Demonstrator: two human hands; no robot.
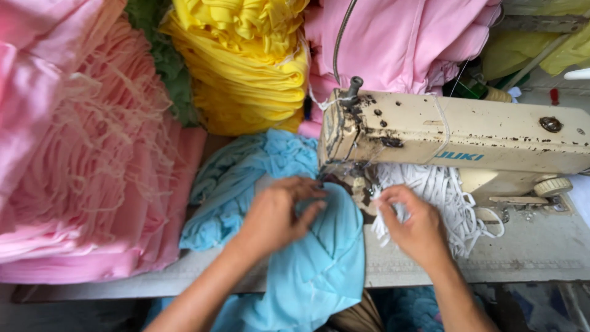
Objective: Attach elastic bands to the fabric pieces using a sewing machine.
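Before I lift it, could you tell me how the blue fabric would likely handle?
The blue fabric is probably floppy: it drapes over the table edge in soft folds. It looks thin and light, bunching under the left hand. It may slide off if released.

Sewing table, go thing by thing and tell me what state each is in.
Blue cloth: bunched, draped over the table edge, under the left hand.
White cords: loose pile, pinched by the right hand.
Sewing machine: upright, paint chipped.
Yellow cloth: bundled.
Pink cloth: stacked, frayed threads.
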